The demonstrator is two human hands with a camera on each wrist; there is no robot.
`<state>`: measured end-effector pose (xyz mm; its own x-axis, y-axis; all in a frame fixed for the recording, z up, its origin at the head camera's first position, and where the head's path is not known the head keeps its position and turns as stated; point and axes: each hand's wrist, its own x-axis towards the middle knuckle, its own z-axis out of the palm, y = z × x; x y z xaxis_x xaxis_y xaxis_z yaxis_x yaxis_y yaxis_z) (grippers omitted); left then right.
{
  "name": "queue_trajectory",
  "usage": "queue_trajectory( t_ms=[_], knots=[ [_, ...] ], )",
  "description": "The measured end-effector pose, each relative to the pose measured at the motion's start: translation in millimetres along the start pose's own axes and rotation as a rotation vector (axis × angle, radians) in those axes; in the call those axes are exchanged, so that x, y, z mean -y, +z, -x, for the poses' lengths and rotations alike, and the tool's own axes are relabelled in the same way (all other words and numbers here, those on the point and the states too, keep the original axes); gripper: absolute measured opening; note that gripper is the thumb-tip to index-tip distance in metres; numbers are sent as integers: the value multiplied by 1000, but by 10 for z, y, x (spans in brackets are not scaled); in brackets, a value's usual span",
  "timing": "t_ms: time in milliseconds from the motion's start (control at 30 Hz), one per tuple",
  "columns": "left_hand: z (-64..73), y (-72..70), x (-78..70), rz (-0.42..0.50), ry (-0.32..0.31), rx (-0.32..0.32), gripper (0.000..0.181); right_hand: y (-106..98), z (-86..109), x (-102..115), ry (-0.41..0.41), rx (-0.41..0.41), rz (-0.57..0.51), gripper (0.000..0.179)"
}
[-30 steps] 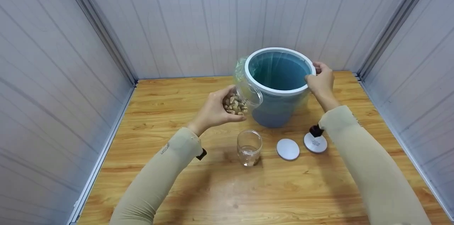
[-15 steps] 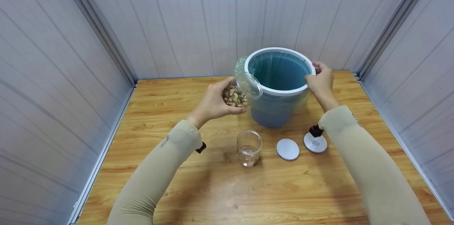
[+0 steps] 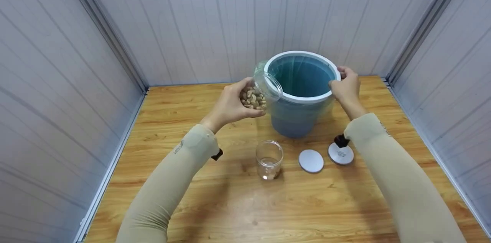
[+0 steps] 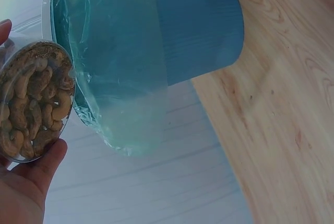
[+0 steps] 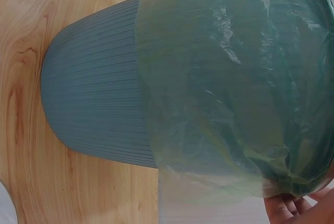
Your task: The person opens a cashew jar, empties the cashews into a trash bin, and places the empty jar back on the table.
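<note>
My left hand (image 3: 232,105) grips a clear round jar (image 3: 270,87) tipped on its side, its mouth beside the left rim of a blue trash bin (image 3: 293,122). Cashews (image 3: 253,99) lie inside, towards the jar's bottom; the left wrist view shows these cashews (image 4: 34,112) through the base. A thin green bag (image 4: 120,41) lines the bin and folds down over its outside. On the bin's right, my right hand (image 3: 348,87) holds the white rim, thumb on top. Part of that right hand (image 5: 292,211) shows under the bag's edge in the right wrist view.
A second clear jar (image 3: 269,160) stands upright on the wooden table in front of the bin. To its right lie two round white lids (image 3: 311,161), the farther lid (image 3: 340,154) partly beneath my right wrist's camera. Pale panel walls enclose the table's back and sides.
The left hand has risen a little with the jar of cashews, and the jar's mouth has come slightly higher beside the rim. My right hand keeps its place on the bin.
</note>
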<state>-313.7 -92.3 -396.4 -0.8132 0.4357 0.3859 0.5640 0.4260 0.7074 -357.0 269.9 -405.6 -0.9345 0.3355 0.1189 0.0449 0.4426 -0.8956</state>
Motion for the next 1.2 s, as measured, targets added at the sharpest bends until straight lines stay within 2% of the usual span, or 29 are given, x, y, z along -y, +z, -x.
queue_trajectory(
  t_ms=[667, 1200],
  knots=[
    [-135, -75, -18, -45, -24, 3, 79, 19, 16, 17, 5, 4, 4, 66],
    [-245, -96, -17, -102, -36, 11, 86, 22, 17, 38, 1, 17, 0, 66]
  ],
)
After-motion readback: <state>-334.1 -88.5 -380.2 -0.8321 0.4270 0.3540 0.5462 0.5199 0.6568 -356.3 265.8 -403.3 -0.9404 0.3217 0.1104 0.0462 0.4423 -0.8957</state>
